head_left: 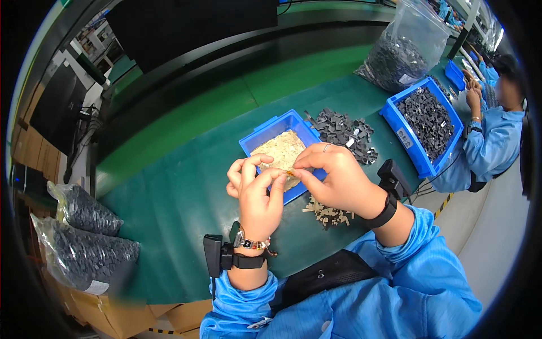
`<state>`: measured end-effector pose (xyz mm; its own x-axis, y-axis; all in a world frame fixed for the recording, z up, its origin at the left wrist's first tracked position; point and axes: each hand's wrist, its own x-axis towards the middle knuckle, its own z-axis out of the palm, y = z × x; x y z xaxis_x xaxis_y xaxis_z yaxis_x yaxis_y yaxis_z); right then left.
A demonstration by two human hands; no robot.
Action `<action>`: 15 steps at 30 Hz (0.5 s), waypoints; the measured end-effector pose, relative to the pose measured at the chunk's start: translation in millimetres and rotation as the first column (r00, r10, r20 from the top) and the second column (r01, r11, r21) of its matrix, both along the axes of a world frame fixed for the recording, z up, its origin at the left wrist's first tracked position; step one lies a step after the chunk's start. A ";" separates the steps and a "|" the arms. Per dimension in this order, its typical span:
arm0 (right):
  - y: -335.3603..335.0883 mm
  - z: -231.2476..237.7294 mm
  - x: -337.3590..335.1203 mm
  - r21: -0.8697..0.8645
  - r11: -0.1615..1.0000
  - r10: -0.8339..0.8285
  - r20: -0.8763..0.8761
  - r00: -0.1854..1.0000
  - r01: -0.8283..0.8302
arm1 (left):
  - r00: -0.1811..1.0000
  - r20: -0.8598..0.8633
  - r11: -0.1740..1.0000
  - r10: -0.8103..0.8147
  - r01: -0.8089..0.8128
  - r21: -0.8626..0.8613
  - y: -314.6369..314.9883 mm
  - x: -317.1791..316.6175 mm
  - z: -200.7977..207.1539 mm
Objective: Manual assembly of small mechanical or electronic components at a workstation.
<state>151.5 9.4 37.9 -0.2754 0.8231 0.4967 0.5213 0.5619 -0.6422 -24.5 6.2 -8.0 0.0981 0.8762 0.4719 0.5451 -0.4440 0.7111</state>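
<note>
My left hand [257,189] and my right hand [336,175] meet at the fingertips over a small blue bin [261,134]. Between them is a tiny amber-brown piece [290,173], pinched from both sides; its exact kind is too small to make out. Pale cream-coloured bits [280,148] fill the bin under my fingers. Behind my right hand lies a loose heap of small black plastic parts [344,131]. Beside that hand's wrist, on the near side, more small beige pieces [326,213] are scattered on the green tabletop [186,198].
A larger blue bin [415,147] full of black parts stands at the right, with a big clear bag [398,56] of black parts behind it. Two filled bags [93,257] sit at the left edge. A co-worker in blue [494,133] works at the far right.
</note>
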 end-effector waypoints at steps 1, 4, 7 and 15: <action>-0.1 1.4 0.6 -0.083 0.994 0.063 -0.022 0.998 -0.064 | 1.000 0.001 1.000 0.002 -0.002 0.000 -0.2 0.1 0.3; -1.0 1.8 1.2 -0.119 0.990 0.069 -0.010 0.998 -0.070 | 1.000 -0.020 1.000 -0.020 0.021 0.015 -0.5 1.6 2.1; -2.2 3.8 -1.9 -0.158 0.987 0.036 0.044 0.998 -0.029 | 0.999 -0.044 1.000 -0.020 0.021 0.023 -1.5 -0.6 2.5; -2.0 -2.1 -6.6 -0.205 0.977 0.050 -0.015 0.999 -0.052 | 0.998 0.061 0.995 0.033 -0.038 0.094 -3.1 1.3 2.5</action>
<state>144.9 7.4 35.8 -0.3154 0.8929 0.3212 0.4885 0.4430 -0.7517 -23.2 3.1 -5.5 0.0371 0.8296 0.5571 0.5201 -0.4921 0.6981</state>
